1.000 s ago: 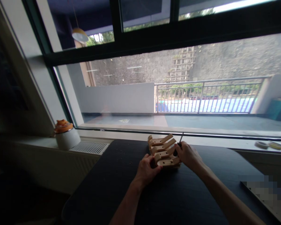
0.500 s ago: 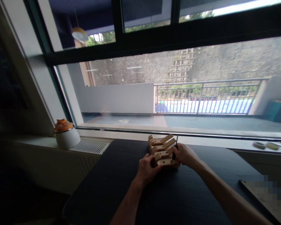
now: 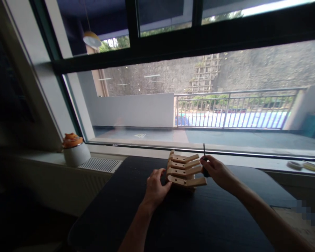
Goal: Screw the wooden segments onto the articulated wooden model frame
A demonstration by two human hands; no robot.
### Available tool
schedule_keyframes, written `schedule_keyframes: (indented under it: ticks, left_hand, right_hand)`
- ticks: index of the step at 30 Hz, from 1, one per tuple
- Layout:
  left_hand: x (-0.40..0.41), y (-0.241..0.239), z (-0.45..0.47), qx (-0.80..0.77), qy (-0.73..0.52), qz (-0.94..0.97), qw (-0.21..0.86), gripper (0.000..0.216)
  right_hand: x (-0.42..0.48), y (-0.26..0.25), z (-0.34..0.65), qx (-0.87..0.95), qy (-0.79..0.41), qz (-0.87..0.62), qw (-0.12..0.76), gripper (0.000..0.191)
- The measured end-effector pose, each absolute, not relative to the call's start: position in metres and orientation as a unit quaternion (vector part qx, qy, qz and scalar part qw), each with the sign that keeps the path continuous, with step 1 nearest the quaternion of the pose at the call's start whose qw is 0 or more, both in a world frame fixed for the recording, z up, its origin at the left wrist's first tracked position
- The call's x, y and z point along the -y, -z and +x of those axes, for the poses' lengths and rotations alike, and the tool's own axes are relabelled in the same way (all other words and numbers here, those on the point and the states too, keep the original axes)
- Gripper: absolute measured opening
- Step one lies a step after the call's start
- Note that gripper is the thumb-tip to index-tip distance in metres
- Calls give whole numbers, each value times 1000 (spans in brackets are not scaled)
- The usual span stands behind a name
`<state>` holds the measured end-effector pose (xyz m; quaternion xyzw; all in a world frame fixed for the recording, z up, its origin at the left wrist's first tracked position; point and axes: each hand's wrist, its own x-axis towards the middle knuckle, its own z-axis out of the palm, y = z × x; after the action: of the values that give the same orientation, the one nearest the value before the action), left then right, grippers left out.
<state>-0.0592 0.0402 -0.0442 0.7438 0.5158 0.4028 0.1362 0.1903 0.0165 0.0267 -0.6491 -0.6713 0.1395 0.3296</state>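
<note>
A pale wooden slatted piece (image 3: 185, 171) with curved strips and dark screw holes stands on the dark table (image 3: 115, 210). My left hand (image 3: 156, 185) grips its left side, the thumb at the near front corner and the fingers around behind. To the right of the strips, my right hand (image 3: 212, 168) is closed round the dark handle of a screwdriver (image 3: 204, 154). Its thin shaft points up, away from the wood. The strips' right ends lie close to the handle; whether they touch I cannot tell.
On the sill at the left stands a whitish pot with an orange top (image 3: 73, 148), beside a vent grille (image 3: 99, 164). Rolls of tape (image 3: 295, 165) lie on the sill at the right. A flat board-like item (image 3: 286, 215) is at the table's right edge. A large window is ahead.
My right hand has drawn back to the right with the screwdriver, off the wooden piece. The wooden piece has turned and tilted a little, and my left hand has shifted slightly left.
</note>
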Motion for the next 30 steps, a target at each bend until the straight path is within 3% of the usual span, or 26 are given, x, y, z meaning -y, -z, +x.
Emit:
schedule_keyframes:
  ticks: [4,7,11,12,16,21,30]
  left_hand:
    - [-31,16,-51,-417,-366,832,20,54]
    - [-34,-5,-32,-340,-281,897,39,45]
    - [-47,-15,-11,-358,-196,911,65,12]
    - [-49,-15,-8,-367,-186,909,69,12]
    - [-52,-9,-7,-376,-191,904,69,18]
    - [-49,-2,-10,-361,-220,905,52,12]
    - [-46,2,-9,-370,-238,897,40,7]
  right_hand:
    - [-15,-30,208,676,-154,-631,348,43]
    - [-22,-37,214,677,-142,-627,358,38]
    - [-26,-54,213,658,-184,-634,361,33]
    - [-25,-59,211,660,-190,-622,376,30]
    - [-18,-74,202,693,-173,-568,408,23]
    - [-16,-74,192,740,-78,-569,349,19]
    - [-18,-55,180,786,-99,-539,285,18]
